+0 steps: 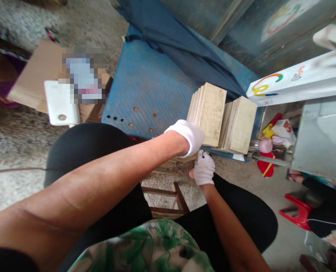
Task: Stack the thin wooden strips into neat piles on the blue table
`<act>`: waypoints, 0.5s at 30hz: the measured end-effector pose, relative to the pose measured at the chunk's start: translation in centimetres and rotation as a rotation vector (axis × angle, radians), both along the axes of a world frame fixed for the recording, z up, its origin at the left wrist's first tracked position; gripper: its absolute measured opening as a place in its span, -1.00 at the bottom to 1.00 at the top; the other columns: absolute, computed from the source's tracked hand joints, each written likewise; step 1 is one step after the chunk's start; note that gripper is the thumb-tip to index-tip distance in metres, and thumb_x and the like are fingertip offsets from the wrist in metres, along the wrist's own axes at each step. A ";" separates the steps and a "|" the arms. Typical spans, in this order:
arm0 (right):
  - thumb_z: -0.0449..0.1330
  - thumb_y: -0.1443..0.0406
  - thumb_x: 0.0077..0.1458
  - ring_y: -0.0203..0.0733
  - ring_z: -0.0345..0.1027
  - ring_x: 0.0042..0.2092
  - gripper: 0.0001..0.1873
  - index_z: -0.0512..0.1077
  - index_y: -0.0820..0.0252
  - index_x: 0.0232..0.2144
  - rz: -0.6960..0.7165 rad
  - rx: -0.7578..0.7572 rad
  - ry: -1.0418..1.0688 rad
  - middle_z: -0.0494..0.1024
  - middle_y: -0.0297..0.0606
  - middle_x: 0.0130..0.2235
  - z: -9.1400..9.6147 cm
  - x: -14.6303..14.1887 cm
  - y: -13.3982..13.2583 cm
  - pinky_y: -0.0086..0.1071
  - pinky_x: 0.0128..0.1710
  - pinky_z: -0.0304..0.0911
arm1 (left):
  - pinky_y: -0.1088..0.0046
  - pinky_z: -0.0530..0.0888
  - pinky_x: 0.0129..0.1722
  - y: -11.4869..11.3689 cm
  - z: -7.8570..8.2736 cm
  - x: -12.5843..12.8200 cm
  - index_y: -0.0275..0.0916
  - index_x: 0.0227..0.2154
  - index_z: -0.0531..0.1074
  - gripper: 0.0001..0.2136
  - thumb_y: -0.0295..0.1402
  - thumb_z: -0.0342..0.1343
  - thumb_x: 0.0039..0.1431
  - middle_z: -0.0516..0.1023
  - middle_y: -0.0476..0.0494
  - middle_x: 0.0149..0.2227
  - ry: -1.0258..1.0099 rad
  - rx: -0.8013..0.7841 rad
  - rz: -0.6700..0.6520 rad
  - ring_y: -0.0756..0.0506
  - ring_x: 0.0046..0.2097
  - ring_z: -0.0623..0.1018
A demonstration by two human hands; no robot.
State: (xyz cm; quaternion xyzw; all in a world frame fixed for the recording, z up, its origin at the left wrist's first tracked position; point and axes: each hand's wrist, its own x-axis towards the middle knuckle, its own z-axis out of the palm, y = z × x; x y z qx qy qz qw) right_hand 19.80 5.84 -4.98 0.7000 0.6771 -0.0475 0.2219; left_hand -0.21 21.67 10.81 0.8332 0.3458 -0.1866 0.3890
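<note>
Both my hands wear white gloves. My left hand [189,136] reaches across to the near edge of the blue metal table [145,90], curled against the bottom of a stack of pale wooden tiles [209,113] standing on edge. My right hand [204,168] sits just below it, fingers pinched together at the table's edge; what they hold is hidden. A second stack of tiles [240,124] stands to the right of the first.
A dark blue cloth [185,45] lies over the back of the table. A cardboard box [40,75] and a white object [61,104] are at left. A wooden stool frame [168,200] stands between my knees. A red plastic stool [296,213] and another person's legs are at right.
</note>
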 end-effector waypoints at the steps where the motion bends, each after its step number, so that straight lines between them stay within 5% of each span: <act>1: -0.05 0.36 0.20 -0.10 0.22 -0.16 -0.61 0.30 0.33 0.06 0.021 0.006 -0.016 0.41 -0.06 -0.16 0.1 0.0 0.0 -0.30 -0.22 0.03 | 0.23 0.41 -0.25 0.0 0.0 0.0 -0.37 -0.12 0.56 -0.67 -0.42 0.15 0.02 0.56 -0.50 -0.19 0.001 -0.003 -0.007 -0.32 -0.17 0.53; 11: 0.05 0.30 0.13 -0.01 0.13 -0.05 -0.68 0.36 0.33 -0.08 0.026 -0.052 0.028 0.39 -0.04 -0.17 2.2 -0.8 1.0 -0.22 -0.11 0.01 | 0.19 0.41 -0.24 -0.5 0.1 0.0 -0.40 -0.15 0.57 -0.69 -0.37 0.10 0.08 0.56 -0.52 -0.22 -0.022 -0.027 0.019 -0.32 -0.17 0.53; 15: 0.08 0.32 0.11 -0.04 0.16 -0.04 -0.85 0.38 0.26 -0.27 0.011 -0.068 0.027 0.41 -0.10 -0.21 2.5 -1.1 1.0 -0.25 -0.08 0.03 | 0.16 0.40 -0.22 -0.5 0.2 0.0 -0.40 -0.11 0.55 -0.66 -0.45 0.13 0.02 0.56 -0.51 -0.21 -0.006 -0.021 0.019 -0.33 -0.16 0.53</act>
